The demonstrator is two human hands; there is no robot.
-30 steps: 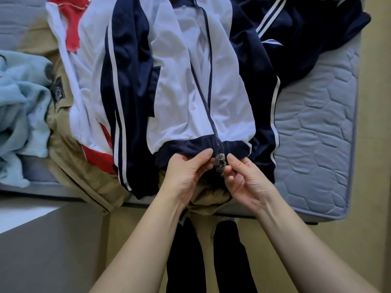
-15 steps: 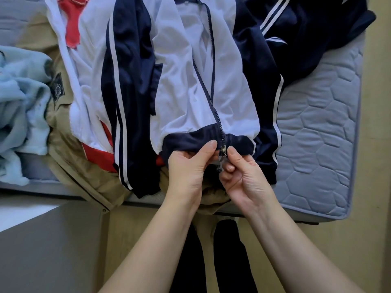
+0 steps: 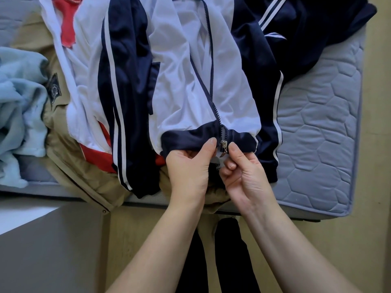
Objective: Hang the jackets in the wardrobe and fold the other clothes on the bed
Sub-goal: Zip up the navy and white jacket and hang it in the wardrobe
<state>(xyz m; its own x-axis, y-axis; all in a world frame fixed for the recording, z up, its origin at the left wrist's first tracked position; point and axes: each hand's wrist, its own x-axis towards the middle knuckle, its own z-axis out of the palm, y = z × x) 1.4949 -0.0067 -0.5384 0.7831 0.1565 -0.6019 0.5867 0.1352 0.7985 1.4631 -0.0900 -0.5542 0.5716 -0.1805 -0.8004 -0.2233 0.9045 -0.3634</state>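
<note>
A white and navy track jacket lies front up on the bed, its zip open along most of its length. Both hands work at the navy hem. My left hand pinches the hem just left of the zip. My right hand pinches the hem on the right side, its fingertips beside the metal zip slider. The slider sits at the bottom of the zip, where the two halves meet.
Under the jacket lie a white and red garment and a tan jacket. A light blue fleece is heaped at the left, a navy garment at the top right. Bare quilted mattress shows on the right. A grey surface is at the lower left.
Both hands have stayed at the bottom of the zip, working its two ends together at the slider. The hem has shifted slightly up the bed.
</note>
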